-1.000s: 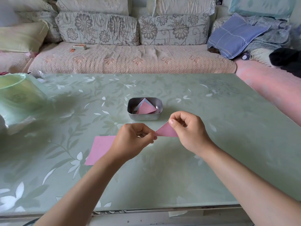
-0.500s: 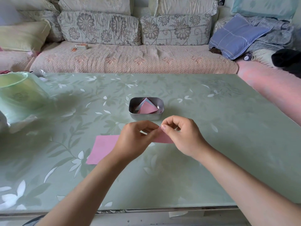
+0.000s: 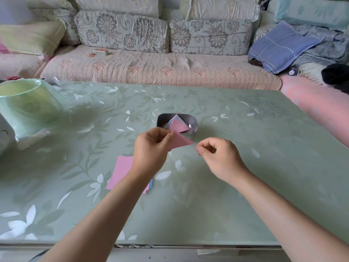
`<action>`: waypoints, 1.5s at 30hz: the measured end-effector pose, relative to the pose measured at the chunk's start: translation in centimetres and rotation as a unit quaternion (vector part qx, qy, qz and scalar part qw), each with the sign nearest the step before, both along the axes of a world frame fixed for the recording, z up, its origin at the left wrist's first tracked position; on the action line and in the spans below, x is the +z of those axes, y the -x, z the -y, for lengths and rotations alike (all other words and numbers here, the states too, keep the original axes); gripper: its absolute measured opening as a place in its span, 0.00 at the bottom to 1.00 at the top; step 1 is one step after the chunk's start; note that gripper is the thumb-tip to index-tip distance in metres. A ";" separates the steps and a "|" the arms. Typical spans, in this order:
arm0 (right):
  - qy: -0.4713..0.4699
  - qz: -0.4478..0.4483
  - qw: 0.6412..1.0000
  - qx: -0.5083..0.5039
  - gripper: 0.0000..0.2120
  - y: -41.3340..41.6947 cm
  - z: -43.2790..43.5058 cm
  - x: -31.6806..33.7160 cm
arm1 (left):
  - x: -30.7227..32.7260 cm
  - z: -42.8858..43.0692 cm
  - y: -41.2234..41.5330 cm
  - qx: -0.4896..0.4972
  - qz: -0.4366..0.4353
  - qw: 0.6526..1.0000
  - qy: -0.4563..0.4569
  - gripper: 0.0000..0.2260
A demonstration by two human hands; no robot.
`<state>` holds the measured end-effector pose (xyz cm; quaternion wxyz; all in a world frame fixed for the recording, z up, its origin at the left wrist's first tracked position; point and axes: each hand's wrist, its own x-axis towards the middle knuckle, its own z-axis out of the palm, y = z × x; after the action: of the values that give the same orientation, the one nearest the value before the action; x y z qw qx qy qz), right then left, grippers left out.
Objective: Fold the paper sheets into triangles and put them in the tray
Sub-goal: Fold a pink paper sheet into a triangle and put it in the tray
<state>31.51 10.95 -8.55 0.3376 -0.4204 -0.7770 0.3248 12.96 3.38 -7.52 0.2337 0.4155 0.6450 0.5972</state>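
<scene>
My left hand [image 3: 151,148] pinches a folded pink triangle [image 3: 181,141] between thumb and curled fingertips. It grips the paper at its left end, so the long point sticks out to the right, lifted off the table [image 3: 255,157] and just in front of the tray [image 3: 160,121]; from here its upper edge overlaps the tray's near wall. My right hand [image 3: 219,156] is just beside that free point, fingers curled in and thumb tip close to the forefinger, with nothing between them and a thin gap to the paper. The tray is a small metal tin in the middle of the table, and folded pieces lie in it: a pink one [image 3: 178,126] on top and a pale blue one [image 3: 174,119] showing behind it. Nearer to me, partly hidden under my left wrist, lies a flat pink sheet [image 3: 120,171] with a blue edge [image 3: 151,183] peeking out beneath it. At the far left of the table stands a pale green bin [image 3: 24,104] lined with a plastic bag. Beyond the table runs a sofa [image 3: 151,67] with flowered cushions, a blue pillow [image 3: 279,46] at its right end and a small box [image 3: 101,52] on the seat
</scene>
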 end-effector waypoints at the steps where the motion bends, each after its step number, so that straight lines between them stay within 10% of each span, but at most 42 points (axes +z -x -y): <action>1: -0.006 0.016 1.000 -0.013 0.10 0.0 -0.1 -0.1 | -0.1 -0.1 0.3 -0.001 -0.019 1.000 0.004 0.05; 23: -0.059 -0.039 0.997 -0.034 0.12 5.7 -5.3 3.1 | -0.8 -1.3 6.7 -0.054 -0.251 0.956 0.139 0.07; 29: -0.066 0.095 0.993 0.006 0.11 6.7 -8.7 4.2 | -0.7 -2.1 6.1 -0.009 -0.257 0.965 0.051 0.06; 33: -0.091 0.258 0.959 0.072 0.11 7.2 -10.2 5.5 | -1.5 -2.5 5.7 -0.056 -0.277 0.950 0.133 0.22; 37: -0.117 0.387 0.907 0.114 0.10 8.2 -10.8 6.1 | -1.9 -2.6 5.4 -0.080 -0.292 0.939 0.163 0.19; 45: -0.164 0.439 0.876 0.117 0.06 10.4 -10.3 4.2 | -1.7 -2.6 5.2 -0.075 -0.314 0.932 0.163 0.15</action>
<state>21.07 21.28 -4.38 -0.0142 -0.3648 -0.9309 0.0125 7.79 5.98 -9.24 0.1283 0.5853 0.7408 0.3034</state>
